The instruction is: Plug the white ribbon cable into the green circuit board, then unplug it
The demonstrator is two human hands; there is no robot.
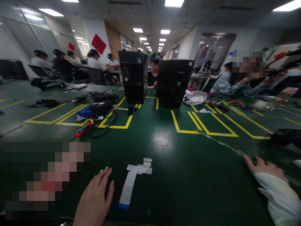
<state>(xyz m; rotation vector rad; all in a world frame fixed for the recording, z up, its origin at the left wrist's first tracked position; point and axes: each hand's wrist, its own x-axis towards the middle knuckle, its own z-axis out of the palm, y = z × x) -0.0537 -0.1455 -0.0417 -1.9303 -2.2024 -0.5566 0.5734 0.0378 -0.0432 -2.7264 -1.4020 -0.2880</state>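
Observation:
My left hand point(95, 197) lies palm down on the green table, fingers stretched out and holding nothing. Just right of it is a flat white ribbon cable point(129, 188) with a blue end, and a crosspiece near its far end. At the right, my right hand point(266, 169), in a white sleeve, has its fingers closed over a long thin green strip point(221, 143). The strip runs from under the hand toward the middle of the table; its exact kind does not show. Part of it is hidden under the fingers.
Two black computer towers point(133, 78) stand at the far side, a person point(153, 77) behind them. A red-and-black screwdriver point(84, 129) and black cables point(104, 135) lie left. A white basket point(195, 98), yellow tape outlines point(185, 131) and a black object point(285, 138) are at right.

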